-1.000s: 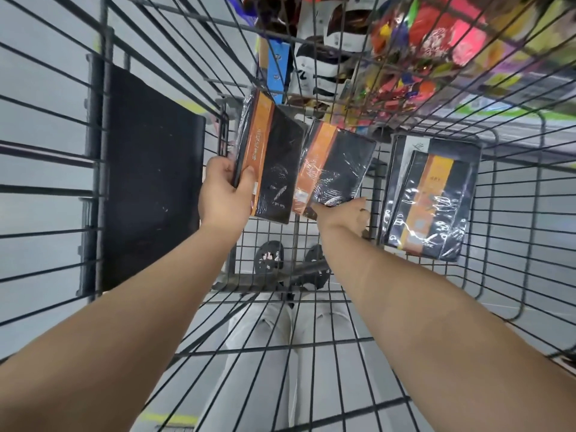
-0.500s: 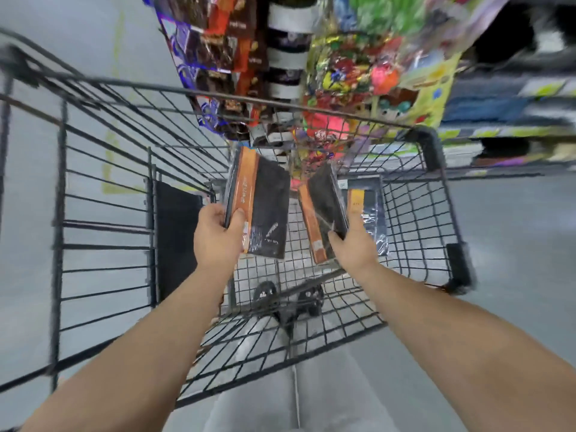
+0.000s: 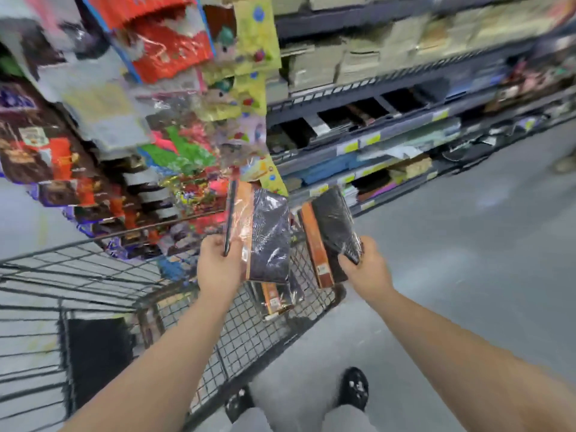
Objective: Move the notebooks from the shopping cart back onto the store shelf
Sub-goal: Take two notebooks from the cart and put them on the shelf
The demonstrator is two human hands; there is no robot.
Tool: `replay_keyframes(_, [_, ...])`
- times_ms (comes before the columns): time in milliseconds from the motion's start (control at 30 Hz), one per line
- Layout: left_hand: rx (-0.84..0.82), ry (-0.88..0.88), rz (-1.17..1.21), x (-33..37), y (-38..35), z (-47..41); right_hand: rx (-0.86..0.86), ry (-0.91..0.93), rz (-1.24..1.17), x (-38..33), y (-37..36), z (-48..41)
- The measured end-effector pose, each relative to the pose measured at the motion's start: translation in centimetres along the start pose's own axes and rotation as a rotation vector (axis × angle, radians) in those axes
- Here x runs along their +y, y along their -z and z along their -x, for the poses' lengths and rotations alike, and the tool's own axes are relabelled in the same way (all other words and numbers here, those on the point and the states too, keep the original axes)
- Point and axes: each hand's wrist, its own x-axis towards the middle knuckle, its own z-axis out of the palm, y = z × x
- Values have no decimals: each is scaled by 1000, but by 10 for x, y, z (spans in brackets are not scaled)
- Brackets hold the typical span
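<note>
My left hand (image 3: pixel 218 269) grips a black notebook with an orange band, wrapped in plastic (image 3: pixel 261 235), held upright above the wire shopping cart (image 3: pixel 93 275). My right hand (image 3: pixel 364 269) holds a second black and orange notebook (image 3: pixel 330 232) by its lower corner, out past the cart's right rim. Another wrapped notebook (image 3: pixel 277 297) leans inside the cart against its front right corner. The store shelf (image 3: pixel 389 126) with dark stacked notebooks and yellow price tags rises to the upper right, beyond both hands.
A rack of colourful hanging snack and toy bags (image 3: pixel 149 126) stands ahead on the left, above the cart. A black flap (image 3: pixel 96 360) sits at the cart's near end. Grey floor (image 3: pixel 467 275) spreads to the right. My shoes (image 3: pixel 353 388) show below.
Both hands have lifted their notebooks up out of the cart and swung right. The view has turned from the cart's inside toward the shelf.
</note>
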Motion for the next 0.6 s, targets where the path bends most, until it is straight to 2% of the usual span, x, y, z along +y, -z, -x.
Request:
replay_keyframes(167, [-81, -31, -53, 29, -91, 25, 74, -56, -77, 62, 79, -35])
replay_keyframes(333, [-55, -26, -48, 61, -174, 53, 109, -71, -136, 113, 150, -75])
replay_keyframes(600, [-85, -20, -85, 93, -248, 47, 110, -129, -256, 146, 199, -145])
